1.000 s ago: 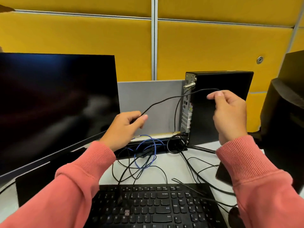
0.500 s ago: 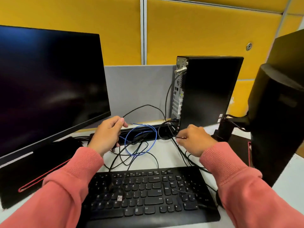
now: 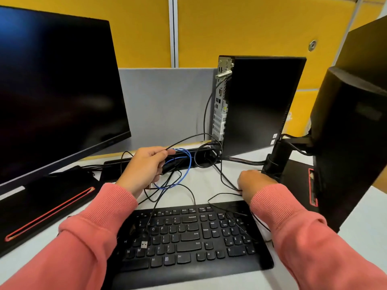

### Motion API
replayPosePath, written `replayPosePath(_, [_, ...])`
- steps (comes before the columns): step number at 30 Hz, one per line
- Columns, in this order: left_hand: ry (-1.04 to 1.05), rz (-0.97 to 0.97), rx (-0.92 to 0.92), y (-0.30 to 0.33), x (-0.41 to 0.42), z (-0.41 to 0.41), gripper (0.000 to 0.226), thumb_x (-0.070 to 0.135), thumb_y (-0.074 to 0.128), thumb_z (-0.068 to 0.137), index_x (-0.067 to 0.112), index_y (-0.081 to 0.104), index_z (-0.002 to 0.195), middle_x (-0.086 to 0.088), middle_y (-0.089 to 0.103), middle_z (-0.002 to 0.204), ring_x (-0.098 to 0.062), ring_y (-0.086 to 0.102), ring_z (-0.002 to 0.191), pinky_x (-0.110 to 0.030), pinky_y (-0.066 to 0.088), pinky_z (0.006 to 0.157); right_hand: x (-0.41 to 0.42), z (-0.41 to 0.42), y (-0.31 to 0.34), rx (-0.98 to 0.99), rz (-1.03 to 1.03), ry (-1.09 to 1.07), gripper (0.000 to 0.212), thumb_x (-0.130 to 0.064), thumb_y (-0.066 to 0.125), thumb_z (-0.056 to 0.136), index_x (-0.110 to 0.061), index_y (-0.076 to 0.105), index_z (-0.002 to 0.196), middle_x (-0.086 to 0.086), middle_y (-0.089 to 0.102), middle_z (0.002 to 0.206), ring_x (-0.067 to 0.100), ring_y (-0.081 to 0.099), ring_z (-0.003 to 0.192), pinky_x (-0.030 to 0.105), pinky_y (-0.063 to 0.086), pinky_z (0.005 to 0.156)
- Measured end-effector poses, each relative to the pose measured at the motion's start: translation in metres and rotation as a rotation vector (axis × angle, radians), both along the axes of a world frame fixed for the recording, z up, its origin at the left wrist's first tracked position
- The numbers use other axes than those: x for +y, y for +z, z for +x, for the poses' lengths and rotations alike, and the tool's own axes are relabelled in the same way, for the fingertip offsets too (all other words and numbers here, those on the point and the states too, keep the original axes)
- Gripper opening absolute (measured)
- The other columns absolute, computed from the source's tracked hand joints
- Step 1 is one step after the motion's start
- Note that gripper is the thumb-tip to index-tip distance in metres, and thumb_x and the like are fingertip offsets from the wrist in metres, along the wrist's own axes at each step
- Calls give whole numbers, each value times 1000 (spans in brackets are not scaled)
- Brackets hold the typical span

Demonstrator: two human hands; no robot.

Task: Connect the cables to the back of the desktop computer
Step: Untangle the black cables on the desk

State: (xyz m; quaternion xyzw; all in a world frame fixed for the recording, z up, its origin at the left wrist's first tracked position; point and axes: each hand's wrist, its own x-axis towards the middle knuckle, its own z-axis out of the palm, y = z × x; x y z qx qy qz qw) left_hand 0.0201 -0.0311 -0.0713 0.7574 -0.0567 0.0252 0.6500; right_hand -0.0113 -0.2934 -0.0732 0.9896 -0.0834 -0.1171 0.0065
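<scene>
A black slim desktop computer (image 3: 261, 105) stands upright at the back of the desk, its port panel (image 3: 219, 109) facing left. A thin black cable (image 3: 188, 139) arcs from the panel's foot to my left hand (image 3: 144, 168), which pinches it above a blue cable loop (image 3: 184, 170). My right hand (image 3: 255, 185) rests low on the desk beside the monitor stand, closed on a black cable (image 3: 226, 181). A USB plug (image 3: 143, 245) lies loose on the black keyboard (image 3: 188, 243).
A large dark monitor (image 3: 56, 86) fills the left; its base with a red slot (image 3: 48, 214) lies below. Another monitor's back (image 3: 354, 132) and its stand (image 3: 276, 158) crowd the right. Several tangled black cables lie between keyboard and computer. A grey divider (image 3: 165, 105) stands behind.
Both hands have dropped from in front of the computer to the desk. The right hand has slid right toward the monitor stand. The view has tilted down.
</scene>
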Motion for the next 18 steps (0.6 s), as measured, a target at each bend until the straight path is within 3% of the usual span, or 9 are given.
replayPosePath(3, [20,70,-37,0,2,1,28,16,48,107,17,75,113,2,39,63,-10,36,51,-24,29,45,-3,-4,-2,-63,-76,-84,39,-3,55,92,-15,55,129,4,52,127,31,57,120,44,52,94])
replayPosePath(6, [33,166,-90,2,1,-2,30,23,48,107,36,74,113,3,44,57,-13,47,49,-25,38,43,-4,-4,-1,-64,-69,-98,39,-5,55,93,-15,55,131,4,50,126,31,56,121,45,51,95])
replayPosePath(9, [52,231,-131,2,-1,-2,28,28,49,106,40,73,115,7,41,54,-12,39,46,-23,33,41,-2,-8,6,-156,36,-60,41,-2,51,91,-16,59,129,4,47,119,32,55,121,45,51,95])
replayPosePath(12, [63,283,-143,4,-6,-3,27,28,51,105,40,75,113,10,40,54,-12,34,51,-22,30,45,4,-16,22,-413,307,55,59,11,46,88,-26,57,134,3,50,125,28,54,119,43,49,99])
replayPosePath(15, [83,288,-93,15,-8,-4,33,22,46,105,35,76,108,17,50,50,-6,44,48,-22,38,48,14,-25,44,-636,689,151,78,27,38,77,-27,63,127,-3,59,125,17,57,118,36,47,104])
replayPosePath(18, [122,528,-137,28,0,-1,33,20,46,105,27,75,120,9,74,92,-14,66,85,-27,48,73,16,-27,63,-690,1040,158,91,30,26,63,-27,69,119,-7,68,121,6,61,117,27,47,100])
